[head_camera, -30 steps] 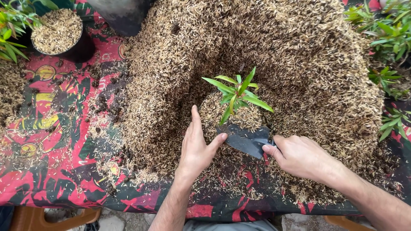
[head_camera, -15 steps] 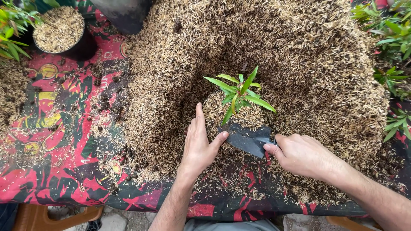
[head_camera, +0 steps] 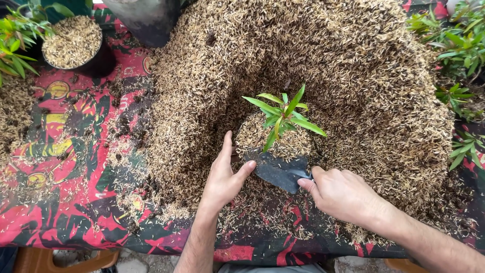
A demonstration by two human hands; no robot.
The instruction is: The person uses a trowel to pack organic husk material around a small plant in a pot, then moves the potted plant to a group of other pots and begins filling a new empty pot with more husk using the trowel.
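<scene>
Straw-coloured rice husks (head_camera: pixel 323 55) form one big heap on the red patterned cloth (head_camera: pixel 55 202), hollowed at its near side. There one black grow bag (head_camera: pixel 278 169) stands, its single green seedling (head_camera: pixel 283 114) pointing upward. The left hand (head_camera: pixel 225 177) presses flat, fingers extended, thumb on the bag's rim. The right hand (head_camera: pixel 341 192) curls, pinching the bag's opposite edge.
</scene>
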